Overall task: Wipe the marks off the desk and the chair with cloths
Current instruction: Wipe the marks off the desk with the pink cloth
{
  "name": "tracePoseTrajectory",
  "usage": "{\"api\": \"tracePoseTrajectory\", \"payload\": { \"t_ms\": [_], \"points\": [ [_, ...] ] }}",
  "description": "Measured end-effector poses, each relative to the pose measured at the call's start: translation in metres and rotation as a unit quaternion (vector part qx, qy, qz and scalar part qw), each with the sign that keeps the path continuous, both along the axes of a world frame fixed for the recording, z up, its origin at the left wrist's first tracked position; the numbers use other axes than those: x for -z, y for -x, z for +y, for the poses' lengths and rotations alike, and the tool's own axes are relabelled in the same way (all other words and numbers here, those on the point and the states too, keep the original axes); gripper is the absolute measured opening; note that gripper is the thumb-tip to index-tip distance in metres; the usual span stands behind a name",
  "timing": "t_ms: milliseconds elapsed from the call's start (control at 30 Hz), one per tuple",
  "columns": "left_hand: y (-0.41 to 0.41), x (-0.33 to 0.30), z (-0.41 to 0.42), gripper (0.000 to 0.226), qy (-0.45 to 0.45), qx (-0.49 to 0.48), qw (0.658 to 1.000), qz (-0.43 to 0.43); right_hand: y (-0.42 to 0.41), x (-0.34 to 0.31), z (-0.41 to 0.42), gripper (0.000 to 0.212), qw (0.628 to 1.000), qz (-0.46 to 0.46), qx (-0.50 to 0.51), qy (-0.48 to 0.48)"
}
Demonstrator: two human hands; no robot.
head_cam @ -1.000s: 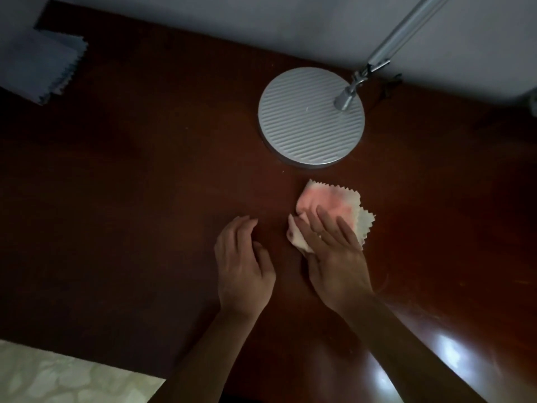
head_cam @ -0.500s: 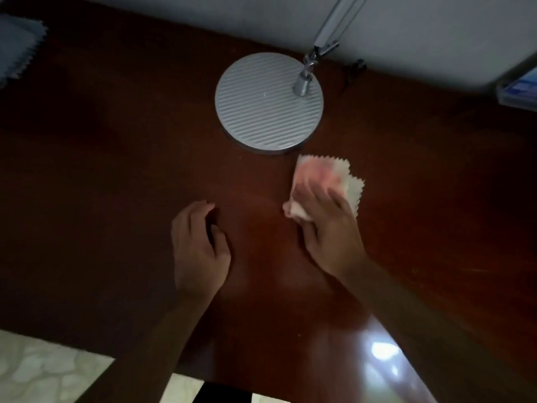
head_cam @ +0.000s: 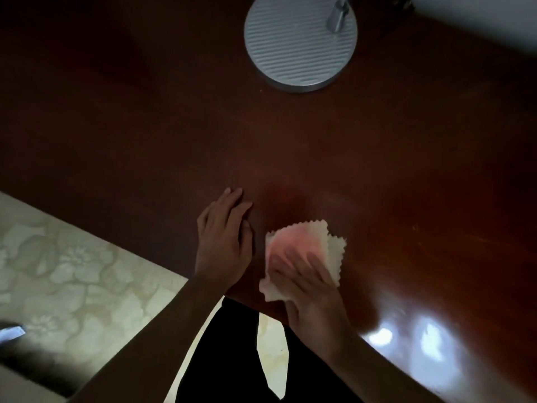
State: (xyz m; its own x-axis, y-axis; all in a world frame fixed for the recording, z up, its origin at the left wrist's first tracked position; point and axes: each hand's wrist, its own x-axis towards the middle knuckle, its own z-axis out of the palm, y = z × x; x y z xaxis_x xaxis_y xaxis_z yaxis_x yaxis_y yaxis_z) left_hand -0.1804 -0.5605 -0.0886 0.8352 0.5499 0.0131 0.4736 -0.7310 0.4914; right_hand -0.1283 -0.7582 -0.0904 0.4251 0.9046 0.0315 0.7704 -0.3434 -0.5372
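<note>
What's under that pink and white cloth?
The cloth lies flat on the dark wooden desk, near its front edge. The right hand presses on top of it. Any mark beneath is hidden by the cloth.

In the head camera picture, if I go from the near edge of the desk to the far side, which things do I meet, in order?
Right hand pressing flat on the cloth → left hand resting on the desk → round lamp base at the far side.
</note>
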Motion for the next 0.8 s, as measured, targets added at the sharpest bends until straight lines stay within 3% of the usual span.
{"api": "tracePoseTrajectory", "payload": {
  "t_ms": [100,267,367,500,633,800],
  "points": [
    [0.008,-0.005,0.004,0.04,0.002,0.019,1.0,0.023,-0.02,0.004,-0.001,0.047,0.998,-0.029,-0.049,-0.006],
    [0.02,-0.023,0.02,0.045,-0.008,-0.015,0.996,0.092,-0.067,0.001,0.07,0.045,0.994,-0.052,0.097,-0.016],
    [0.029,-0.029,0.037,0.049,0.011,-0.021,0.991,0.133,-0.019,-0.002,0.092,0.066,0.997,-0.079,-0.009,-0.003],
    [0.031,-0.028,0.077,0.049,0.008,-0.043,0.988,0.146,-0.027,-0.002,0.116,0.059,0.998,-0.029,-0.044,-0.019],
    [0.02,-0.025,0.125,0.053,-0.005,-0.024,0.99,0.137,-0.075,-0.006,0.201,0.051,0.997,-0.037,0.038,0.048],
    [0.008,-0.021,0.193,0.053,-0.013,0.015,0.994,0.108,-0.121,0.001,0.303,0.048,0.99,-0.037,0.125,0.052]
  ]
}}
